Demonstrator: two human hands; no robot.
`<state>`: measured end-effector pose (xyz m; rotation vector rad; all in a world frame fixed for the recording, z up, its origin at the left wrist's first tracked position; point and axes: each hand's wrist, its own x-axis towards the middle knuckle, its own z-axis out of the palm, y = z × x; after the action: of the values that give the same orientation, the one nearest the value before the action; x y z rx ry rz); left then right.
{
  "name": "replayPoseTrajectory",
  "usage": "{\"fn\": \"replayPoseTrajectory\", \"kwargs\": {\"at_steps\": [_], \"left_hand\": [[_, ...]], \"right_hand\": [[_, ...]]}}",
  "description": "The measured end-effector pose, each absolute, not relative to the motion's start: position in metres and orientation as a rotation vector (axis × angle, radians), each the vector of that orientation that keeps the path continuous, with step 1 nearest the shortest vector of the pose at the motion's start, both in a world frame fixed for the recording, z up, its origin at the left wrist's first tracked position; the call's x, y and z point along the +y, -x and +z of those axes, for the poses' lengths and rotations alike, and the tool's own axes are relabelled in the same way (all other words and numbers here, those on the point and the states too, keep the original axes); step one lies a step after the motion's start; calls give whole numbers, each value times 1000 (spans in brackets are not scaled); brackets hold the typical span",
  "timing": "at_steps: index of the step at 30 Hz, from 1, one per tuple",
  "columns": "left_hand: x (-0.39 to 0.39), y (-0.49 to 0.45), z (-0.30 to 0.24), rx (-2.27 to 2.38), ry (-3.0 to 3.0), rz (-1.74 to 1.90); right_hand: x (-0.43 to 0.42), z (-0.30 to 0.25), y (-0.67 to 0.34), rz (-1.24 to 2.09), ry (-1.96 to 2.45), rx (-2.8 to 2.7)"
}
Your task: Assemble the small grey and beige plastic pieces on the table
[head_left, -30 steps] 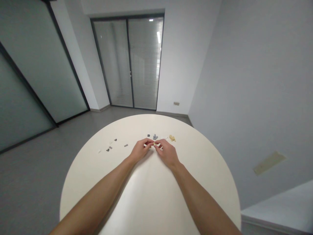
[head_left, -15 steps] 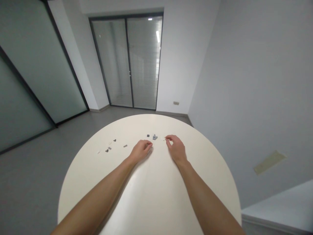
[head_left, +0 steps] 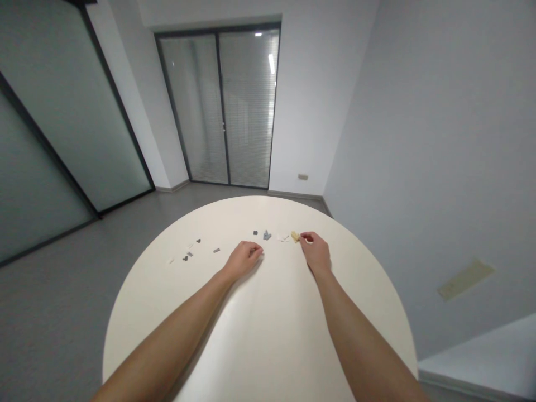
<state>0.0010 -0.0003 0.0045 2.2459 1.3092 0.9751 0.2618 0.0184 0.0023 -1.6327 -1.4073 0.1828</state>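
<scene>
Round white table (head_left: 268, 318), small bricks (head_left: 267, 235) scattered, right grip (head_left: 316, 251) pinched on tan brick (head_left: 295, 237), left grip (head_left: 245, 259) unclear.

Toy bricks (head_left: 267, 235) — on a round table (head_left: 268, 346)

We look down on a round, cream-white surface (head_left: 268, 335) carrying a loose scatter of small plastic bricks. In a row near the middle we find a dark grey tile (head_left: 255, 233), a blue-grey bracket piece (head_left: 267, 235), white plates (head_left: 282, 238) and a tan brick (head_left: 295, 237). Farther left lie a grey tile (head_left: 216, 250), a dark grey piece (head_left: 185, 258) and a white chip (head_left: 170, 260).
</scene>
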Motion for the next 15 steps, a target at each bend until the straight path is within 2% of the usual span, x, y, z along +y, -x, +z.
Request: {"fn": "replayPoseTrajectory", "kwargs": {"at_steps": [15], "left_hand": [[-3, -3, 5, 1331, -2283, 975]], "right_hand": [[25, 7, -258, 227, 1700, -1411]]}}
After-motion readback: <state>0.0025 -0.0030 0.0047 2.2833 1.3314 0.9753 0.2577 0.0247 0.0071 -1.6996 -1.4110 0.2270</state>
